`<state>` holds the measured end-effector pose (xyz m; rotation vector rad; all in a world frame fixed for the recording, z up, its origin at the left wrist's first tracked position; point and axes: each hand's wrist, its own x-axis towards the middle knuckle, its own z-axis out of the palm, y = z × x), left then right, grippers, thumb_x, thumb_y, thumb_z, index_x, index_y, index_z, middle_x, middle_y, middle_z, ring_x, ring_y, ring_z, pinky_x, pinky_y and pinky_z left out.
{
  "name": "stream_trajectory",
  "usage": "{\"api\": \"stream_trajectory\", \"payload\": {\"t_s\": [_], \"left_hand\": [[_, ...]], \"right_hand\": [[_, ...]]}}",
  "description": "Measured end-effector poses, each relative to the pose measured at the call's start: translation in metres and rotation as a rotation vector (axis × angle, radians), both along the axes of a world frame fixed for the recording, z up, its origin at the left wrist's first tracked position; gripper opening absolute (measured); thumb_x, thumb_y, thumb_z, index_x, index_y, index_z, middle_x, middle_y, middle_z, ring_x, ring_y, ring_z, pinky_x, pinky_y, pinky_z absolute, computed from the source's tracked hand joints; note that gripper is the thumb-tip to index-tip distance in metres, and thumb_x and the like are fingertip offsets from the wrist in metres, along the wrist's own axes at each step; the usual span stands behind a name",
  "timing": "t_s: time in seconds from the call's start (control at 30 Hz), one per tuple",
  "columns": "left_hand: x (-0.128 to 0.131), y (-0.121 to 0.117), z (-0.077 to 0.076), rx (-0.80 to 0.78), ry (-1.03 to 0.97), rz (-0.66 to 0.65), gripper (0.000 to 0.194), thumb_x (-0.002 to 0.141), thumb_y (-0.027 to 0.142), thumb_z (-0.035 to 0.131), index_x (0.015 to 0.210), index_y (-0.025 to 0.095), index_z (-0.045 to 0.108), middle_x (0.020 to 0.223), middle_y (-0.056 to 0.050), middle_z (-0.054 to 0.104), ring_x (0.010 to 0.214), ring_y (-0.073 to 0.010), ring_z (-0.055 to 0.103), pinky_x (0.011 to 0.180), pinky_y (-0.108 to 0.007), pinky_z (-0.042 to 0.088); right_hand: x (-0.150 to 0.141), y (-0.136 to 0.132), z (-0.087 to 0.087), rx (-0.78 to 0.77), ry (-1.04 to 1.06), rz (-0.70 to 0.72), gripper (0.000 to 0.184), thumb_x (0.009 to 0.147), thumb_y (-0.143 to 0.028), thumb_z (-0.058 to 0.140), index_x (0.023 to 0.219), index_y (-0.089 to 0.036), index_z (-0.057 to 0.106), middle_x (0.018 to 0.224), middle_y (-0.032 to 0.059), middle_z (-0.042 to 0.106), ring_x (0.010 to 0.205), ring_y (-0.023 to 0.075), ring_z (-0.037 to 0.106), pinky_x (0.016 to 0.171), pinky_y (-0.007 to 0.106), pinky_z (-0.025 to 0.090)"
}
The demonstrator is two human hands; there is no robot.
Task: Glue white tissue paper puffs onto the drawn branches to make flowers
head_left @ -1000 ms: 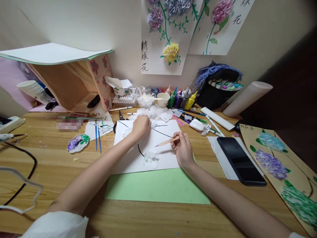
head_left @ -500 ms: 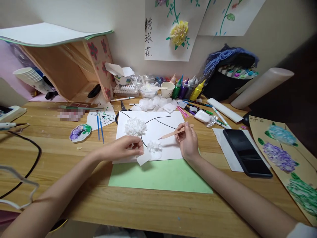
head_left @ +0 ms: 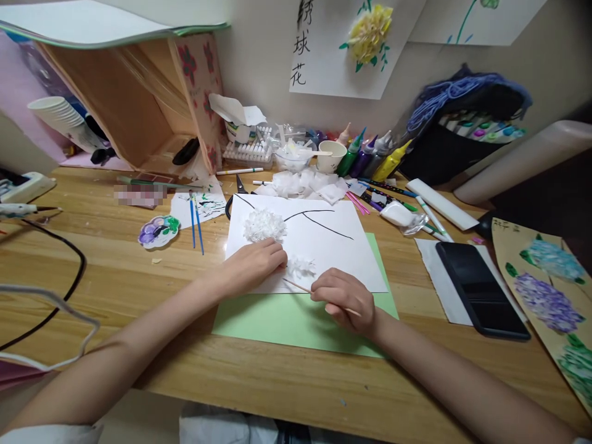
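Observation:
My right hand (head_left: 345,299) grips a thin wooden pencil (head_left: 297,285), its tip pointing left close to the fingers of my left hand (head_left: 259,264). Those left fingers are curled down over the white paper (head_left: 333,256), and whatever they hold is hidden. Between the hands lies a small tuft of white tissue petals (head_left: 300,267). A fuller white tissue flower (head_left: 265,226) sits just above my left hand. Black branch lines (head_left: 319,211) are drawn across the sheet, which rests on a green sheet (head_left: 287,324).
Loose tissue squares (head_left: 308,184), a paper cup (head_left: 331,157) and paint bottles (head_left: 370,157) stand behind the paper. At left are a paint palette (head_left: 158,232) and two blue brushes (head_left: 196,222). A phone (head_left: 481,290) and a flower picture (head_left: 546,296) lie right.
My right hand has come down and turned, bringing the pencil tip to my left fingertips. The white tissue square under my left hand no longer shows. The whole view has shifted slightly.

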<state>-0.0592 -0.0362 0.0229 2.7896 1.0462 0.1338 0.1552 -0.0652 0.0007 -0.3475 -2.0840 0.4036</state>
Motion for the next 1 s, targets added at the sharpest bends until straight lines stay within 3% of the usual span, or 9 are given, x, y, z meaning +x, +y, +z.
{"api": "stream_trajectory", "payload": {"t_s": [0.2,0.47,0.8,1.0], "left_hand": [[0.008,0.006,-0.002,0.130,0.061,-0.042,0.015,0.091,0.020,0.039,0.084,0.015,0.051,0.084,-0.004,0.055,0.080,-0.0169,0.046,0.063,-0.028,0.034],[0.016,0.012,0.000,0.068,0.003,-0.033,0.015,0.091,0.021,0.041,0.085,0.015,0.053,0.086,-0.005,0.057,0.081,-0.0170,0.047,0.062,-0.027,0.034],[0.016,0.010,-0.008,-0.054,-0.166,0.059,0.016,0.091,0.022,0.040,0.087,0.015,0.053,0.086,-0.005,0.059,0.082,-0.0162,0.050,0.067,-0.026,0.038],[0.009,-0.001,-0.019,-0.167,-0.269,0.217,0.018,0.092,0.021,0.033,0.094,0.016,0.050,0.086,-0.004,0.060,0.077,-0.0149,0.053,0.068,-0.027,0.041]], "right_hand": [[0.000,-0.001,0.005,0.118,-0.071,-0.100,0.020,0.093,-0.022,0.031,0.096,-0.017,0.050,0.064,0.0067,0.059,0.060,0.0165,0.051,0.054,0.028,0.045],[0.000,0.001,0.006,0.175,-0.121,-0.176,0.017,0.091,-0.020,0.033,0.094,-0.018,0.050,0.061,0.0045,0.059,0.055,0.0161,0.051,0.051,0.028,0.043],[-0.002,0.000,0.000,0.016,-0.077,-0.264,0.014,0.089,-0.014,0.038,0.086,-0.018,0.051,0.062,0.0034,0.056,0.055,0.0144,0.048,0.051,0.027,0.040],[-0.009,0.001,0.002,-0.225,-0.002,-0.503,0.022,0.090,-0.014,0.038,0.076,-0.020,0.054,0.061,0.0010,0.056,0.056,0.0129,0.053,0.054,0.026,0.042]]}}
